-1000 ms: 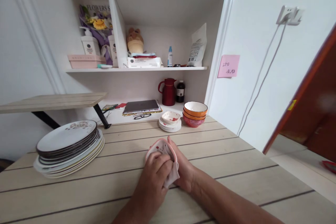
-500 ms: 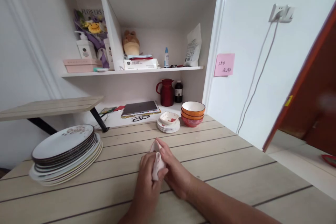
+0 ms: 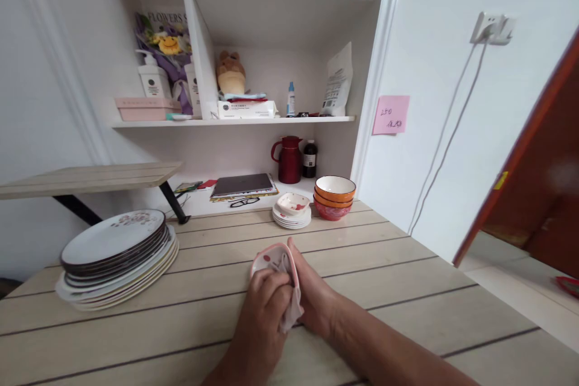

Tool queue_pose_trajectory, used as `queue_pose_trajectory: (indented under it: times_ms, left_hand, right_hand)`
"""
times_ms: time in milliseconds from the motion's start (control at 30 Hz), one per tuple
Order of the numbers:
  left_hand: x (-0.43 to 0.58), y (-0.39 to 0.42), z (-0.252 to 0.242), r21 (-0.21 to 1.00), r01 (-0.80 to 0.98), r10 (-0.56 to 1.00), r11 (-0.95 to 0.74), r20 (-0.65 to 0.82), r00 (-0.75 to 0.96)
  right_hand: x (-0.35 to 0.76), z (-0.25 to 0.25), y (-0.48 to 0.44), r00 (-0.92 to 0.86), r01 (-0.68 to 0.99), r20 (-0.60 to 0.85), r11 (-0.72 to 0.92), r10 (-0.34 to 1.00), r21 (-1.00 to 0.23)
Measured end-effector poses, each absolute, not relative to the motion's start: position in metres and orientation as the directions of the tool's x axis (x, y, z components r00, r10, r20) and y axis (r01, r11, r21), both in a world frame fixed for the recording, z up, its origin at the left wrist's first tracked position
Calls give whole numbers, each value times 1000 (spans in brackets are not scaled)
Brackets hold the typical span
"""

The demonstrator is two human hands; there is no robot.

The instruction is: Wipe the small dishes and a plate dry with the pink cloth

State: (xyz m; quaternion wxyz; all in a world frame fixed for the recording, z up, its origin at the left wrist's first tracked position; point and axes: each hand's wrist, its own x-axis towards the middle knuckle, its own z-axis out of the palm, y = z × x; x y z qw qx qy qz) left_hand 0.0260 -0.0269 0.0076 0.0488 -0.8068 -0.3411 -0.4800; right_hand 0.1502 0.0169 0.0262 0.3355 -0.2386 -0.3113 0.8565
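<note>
In the head view, a small pink-rimmed bowl (image 3: 263,258) with red spots is tilted up over the table, its inside facing left toward me. My left hand (image 3: 266,310) is closed on a pale thin cloth (image 3: 292,309) and presses it into the bowl. Part of the cloth hangs over the bowl's near rim. From the right side, my right hand (image 3: 316,301) cups the bowl; most of its fingers are hidden behind it. Beyond the hands, a similar small bowl (image 3: 293,204) with red marks rests on a stack of small white plates (image 3: 292,221).
Orange and red bowls (image 3: 333,196) are stacked at back right. At left stands a tall stack of large plates (image 3: 117,241), beside a raised wooden stand (image 3: 90,180). Behind lie glasses (image 3: 245,202), a laptop (image 3: 243,184), a red jug (image 3: 289,160) and a dark bottle (image 3: 310,158).
The bowl has turned so its inside shows more. My left hand has shifted slightly right, its fingers now inside the bowl with the cloth. The view has swung slightly.
</note>
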Motion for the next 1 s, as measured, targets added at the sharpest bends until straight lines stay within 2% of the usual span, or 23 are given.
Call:
queue_pose_trajectory:
  times_ms: [67,167,233,367,467,600,700,800,900,1000]
  left_hand:
    - [27,-28,8,455,556,618,-696,774,139]
    - [28,-28,8,720,425,771,-549,632,-75]
    - [28,-27,6,795,350,825,-496,557,-96]
    - [25,-23,-2,797,311,836,-519,549,-13]
    - [24,-18,-8,732,349,790,-585,612,39]
    - [26,-16,-12,545,491,677,-680,723,135]
    - [28,-17,-9,425,619,643,-661,745,176]
    - [29,-20,-6,222,694,565,-685,762,315]
    - [30,-21,-3,0,707,457,-708,763,458]
    - [30,-20,-2,-25,683,422,-730,770,479]
  right_hand:
    - [150,27,14,-645,-500,-81,-500,760,-707]
    - [148,25,10,-566,-594,82,-336,821,-731]
    - [147,22,9,-536,-615,137,-275,833,-739]
    - [147,16,9,-497,-583,145,-206,856,-786]
    - [147,15,9,-442,-534,101,-171,891,-828]
    - [144,17,8,-387,-528,34,-191,922,-828]
    - [141,19,7,-372,-545,-15,-231,928,-806]
    - [142,21,8,-413,-530,-151,-372,898,-762]
    - [146,22,13,-501,-489,-298,-550,812,-677]
    - [152,24,20,-565,-431,-386,-659,729,-616]
